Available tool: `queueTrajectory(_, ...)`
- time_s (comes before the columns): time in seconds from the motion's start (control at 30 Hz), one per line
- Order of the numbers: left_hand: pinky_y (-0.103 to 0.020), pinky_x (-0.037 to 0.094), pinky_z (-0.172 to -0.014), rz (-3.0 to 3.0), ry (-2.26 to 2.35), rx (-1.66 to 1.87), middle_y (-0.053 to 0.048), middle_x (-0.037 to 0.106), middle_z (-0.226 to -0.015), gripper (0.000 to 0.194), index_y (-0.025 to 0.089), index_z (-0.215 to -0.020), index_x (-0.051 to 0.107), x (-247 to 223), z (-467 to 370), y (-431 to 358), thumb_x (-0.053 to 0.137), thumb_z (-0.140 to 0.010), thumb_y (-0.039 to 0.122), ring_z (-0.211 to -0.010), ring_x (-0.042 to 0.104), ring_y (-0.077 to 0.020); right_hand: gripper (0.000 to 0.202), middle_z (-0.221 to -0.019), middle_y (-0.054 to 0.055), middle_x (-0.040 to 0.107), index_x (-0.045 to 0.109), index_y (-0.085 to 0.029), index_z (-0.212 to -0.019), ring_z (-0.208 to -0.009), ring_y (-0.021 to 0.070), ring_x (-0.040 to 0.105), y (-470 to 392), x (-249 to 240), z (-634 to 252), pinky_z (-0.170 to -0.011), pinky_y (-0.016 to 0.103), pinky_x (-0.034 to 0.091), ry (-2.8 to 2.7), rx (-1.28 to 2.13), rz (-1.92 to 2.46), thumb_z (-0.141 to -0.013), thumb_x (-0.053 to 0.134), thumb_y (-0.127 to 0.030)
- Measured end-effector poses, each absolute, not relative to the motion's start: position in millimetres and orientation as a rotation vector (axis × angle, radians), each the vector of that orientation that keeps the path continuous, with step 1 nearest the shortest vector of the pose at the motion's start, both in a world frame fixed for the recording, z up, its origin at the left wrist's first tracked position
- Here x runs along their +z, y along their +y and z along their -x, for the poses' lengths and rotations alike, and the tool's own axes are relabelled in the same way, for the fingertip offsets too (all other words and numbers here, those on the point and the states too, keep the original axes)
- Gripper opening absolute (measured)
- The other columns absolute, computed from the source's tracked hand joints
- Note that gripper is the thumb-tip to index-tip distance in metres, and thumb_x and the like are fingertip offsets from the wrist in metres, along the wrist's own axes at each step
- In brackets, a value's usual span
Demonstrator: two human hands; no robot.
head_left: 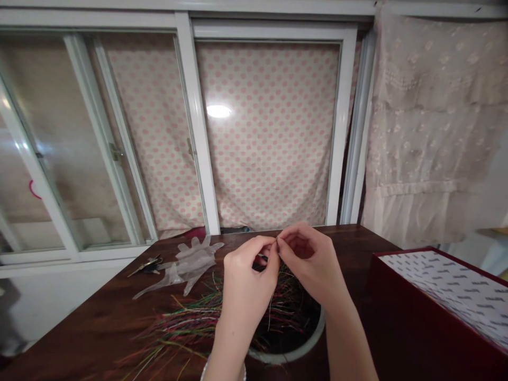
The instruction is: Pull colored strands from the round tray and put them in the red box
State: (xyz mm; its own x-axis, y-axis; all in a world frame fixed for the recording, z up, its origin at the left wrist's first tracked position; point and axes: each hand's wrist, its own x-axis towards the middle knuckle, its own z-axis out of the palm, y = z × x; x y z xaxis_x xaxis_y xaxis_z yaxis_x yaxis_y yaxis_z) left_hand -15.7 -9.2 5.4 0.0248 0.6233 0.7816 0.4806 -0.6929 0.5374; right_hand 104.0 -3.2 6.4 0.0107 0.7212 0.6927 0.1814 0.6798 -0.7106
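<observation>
My left hand (252,267) and my right hand (309,259) meet at their fingertips above a round container with a pale rim (283,357). Each hand is closed in a pinch, thumb against index finger, on something thin and dark that is too small to name. A thin pale strand hangs below the fingertips. Many coloured wires (186,320), green, red, yellow and white, lie on the table to the left of the container and across it. The wrists hide part of the bundle.
Clear plastic gloves (192,264) and a bunch of keys (147,265) lie on the dark wooden table (107,301) at the left. A dark red box (432,312) with a white patterned top stands at the right. Behind are sliding windows and a dotted curtain (270,132).
</observation>
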Motion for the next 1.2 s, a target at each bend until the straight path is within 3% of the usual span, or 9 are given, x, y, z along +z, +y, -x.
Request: queueTrajectory(1.2,-0.022,0.046,-0.063,-2.246,1.164,1.766,0.001,0.065,-0.072,0.012,0.018,-0.077,0.064,6.2,18.2,-8.1,0.055,-0.079,0.011,-0.064,0.058,-0.0107,0.005,-0.068,0.000,0.059,0.058,-0.016,-0.075,-0.061,0.0121,0.055,-2.2,5.6,-104.2,-0.055,0.025,0.045,-1.523,0.495,0.768,-0.075,0.056,-0.012)
